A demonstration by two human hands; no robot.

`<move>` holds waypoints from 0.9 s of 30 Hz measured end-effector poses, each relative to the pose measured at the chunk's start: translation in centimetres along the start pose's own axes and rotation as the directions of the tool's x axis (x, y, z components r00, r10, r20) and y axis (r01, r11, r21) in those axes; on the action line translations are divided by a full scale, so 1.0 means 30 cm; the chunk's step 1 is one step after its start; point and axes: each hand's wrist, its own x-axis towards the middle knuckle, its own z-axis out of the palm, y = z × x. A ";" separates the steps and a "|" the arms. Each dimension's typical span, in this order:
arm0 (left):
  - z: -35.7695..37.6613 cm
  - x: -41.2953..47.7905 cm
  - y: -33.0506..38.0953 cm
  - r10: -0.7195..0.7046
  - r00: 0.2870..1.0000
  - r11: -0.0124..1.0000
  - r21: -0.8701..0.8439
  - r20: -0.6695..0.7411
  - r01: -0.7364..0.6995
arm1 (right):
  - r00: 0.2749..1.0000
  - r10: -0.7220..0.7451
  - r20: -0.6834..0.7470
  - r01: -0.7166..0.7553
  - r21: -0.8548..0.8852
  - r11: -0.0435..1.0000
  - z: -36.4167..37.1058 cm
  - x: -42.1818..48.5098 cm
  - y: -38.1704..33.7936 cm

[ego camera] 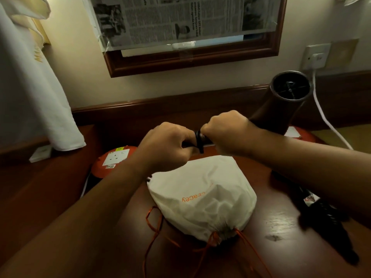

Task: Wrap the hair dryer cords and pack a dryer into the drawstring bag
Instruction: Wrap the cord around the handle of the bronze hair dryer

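Note:
I hold a dark brown hair dryer [281, 109] above the table, its round air intake facing me at the upper right. My right hand [226, 133] grips its handle. My left hand [166, 145] pinches the black cord [199, 141], which lies in tight loops around the handle between my two fists. Below them a full white drawstring bag [202, 197] with orange lettering lies on the wooden table [281, 223], its mouth pulled shut towards me and its orange strings [152, 221] trailing on the wood.
An orange extension reel with a socket [112, 159] sits left of the bag. A black object with a cord [325, 217] lies at the right. A white plug and cable [319, 57] hang from a wall socket. A white cloth [30, 87] hangs left.

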 end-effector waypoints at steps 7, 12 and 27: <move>-0.054 0.001 -0.029 0.238 0.939 0.960 -0.210 0.247 -0.188 | 0.976 -0.078 0.204 0.015 0.294 0.956 0.064 -0.053 -0.069; -0.013 -0.018 -0.033 0.302 0.928 0.940 -0.231 0.217 -0.251 | 0.956 -0.117 0.269 0.017 0.347 0.938 0.096 -0.080 -0.112; 0.151 -0.073 -0.206 -0.061 0.964 0.294 -0.919 0.258 0.264 | 0.995 -0.101 -0.003 0.084 0.583 0.808 0.103 -0.090 -0.177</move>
